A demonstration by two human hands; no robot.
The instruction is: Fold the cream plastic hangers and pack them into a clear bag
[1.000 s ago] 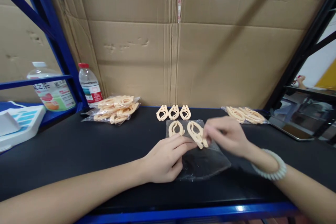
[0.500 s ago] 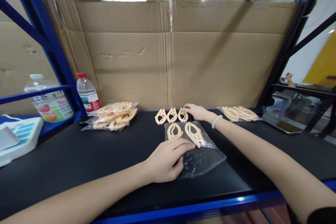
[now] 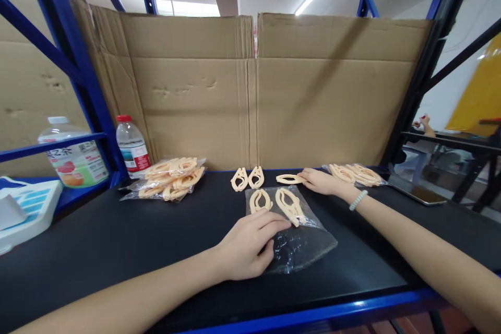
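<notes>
My left hand lies flat on the near edge of a clear plastic bag on the black shelf top, pinning it down. Peach plastic clips sit inside the bag at its far end. My right hand, with a white bead bracelet at the wrist, reaches to the back and grips one loose peach clip, turned sideways. Two more loose clips stand side by side just left of it.
A pile of filled bags lies at the back left, another filled bag at the back right. Two bottles stand by the blue rack post. Cardboard walls close off the back. A tablet lies at the right.
My right hand left the bag, reached to the row of three loose clips, and has pulled the rightmost one sideways to the right. My left hand stayed on the bag.
</notes>
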